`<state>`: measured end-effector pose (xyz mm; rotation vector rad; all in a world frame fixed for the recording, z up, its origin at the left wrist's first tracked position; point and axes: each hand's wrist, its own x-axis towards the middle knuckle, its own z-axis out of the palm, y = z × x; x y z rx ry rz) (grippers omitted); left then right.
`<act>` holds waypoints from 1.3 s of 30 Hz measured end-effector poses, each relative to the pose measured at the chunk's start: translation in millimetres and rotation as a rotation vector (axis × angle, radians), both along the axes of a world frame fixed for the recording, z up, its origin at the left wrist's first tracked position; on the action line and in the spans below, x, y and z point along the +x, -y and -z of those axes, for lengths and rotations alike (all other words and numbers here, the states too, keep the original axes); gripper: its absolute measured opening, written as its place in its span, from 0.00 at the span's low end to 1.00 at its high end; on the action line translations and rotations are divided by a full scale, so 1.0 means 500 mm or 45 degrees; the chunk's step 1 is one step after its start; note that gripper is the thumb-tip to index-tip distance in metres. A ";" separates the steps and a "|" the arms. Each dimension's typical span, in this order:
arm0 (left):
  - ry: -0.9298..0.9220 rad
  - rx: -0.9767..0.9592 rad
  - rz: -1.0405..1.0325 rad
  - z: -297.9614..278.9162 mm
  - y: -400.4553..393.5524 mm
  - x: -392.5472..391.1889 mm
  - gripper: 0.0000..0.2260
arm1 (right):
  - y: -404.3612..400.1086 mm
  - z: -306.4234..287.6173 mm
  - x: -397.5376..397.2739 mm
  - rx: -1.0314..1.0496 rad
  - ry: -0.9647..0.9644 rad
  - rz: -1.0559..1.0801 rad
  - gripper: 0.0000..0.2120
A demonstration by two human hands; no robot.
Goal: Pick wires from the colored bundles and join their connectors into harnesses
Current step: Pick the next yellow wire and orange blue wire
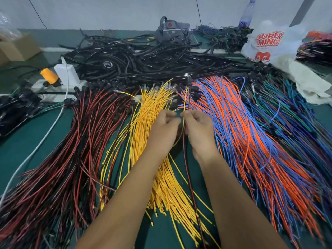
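Fanned across the green table lie a red-and-black wire bundle [71, 159], a yellow wire bundle [143, 123], an orange-and-blue wire bundle [242, 132] and a dark blue-and-green wire bundle [291, 114]. Both hands meet over the gap between yellow and orange. My right hand [197, 128] pinches a yellow wire [185, 97] and a red-and-black wire [188, 177] that rise to a black connector [189, 80]. My left hand [164, 130] has its fingers curled beside them, pinching at the same wires; motion blur hides the fingertips.
A heap of black cables [143, 58] fills the back of the table. A white bottle [67, 72], an orange spool [48, 74] and a white cable [36, 150] sit at the left, a cardboard box [16, 49] behind. A printed plastic bag [269, 44] lies back right.
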<state>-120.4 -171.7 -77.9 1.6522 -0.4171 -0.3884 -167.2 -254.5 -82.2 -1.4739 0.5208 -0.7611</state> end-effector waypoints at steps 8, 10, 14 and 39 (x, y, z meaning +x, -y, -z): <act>-0.163 -0.210 0.271 -0.026 0.015 0.019 0.14 | -0.005 0.005 -0.002 -0.152 -0.153 -0.278 0.13; -0.168 -0.261 0.308 -0.026 0.012 0.022 0.14 | -0.003 0.000 -0.003 -0.078 -0.146 -0.322 0.13; -0.163 -0.383 0.180 -0.045 0.028 0.055 0.14 | 0.003 -0.017 -0.017 -0.022 -0.212 -0.523 0.11; -0.124 -0.366 -0.056 -0.016 -0.014 0.046 0.14 | 0.025 0.006 -0.010 -1.052 -0.468 0.247 0.11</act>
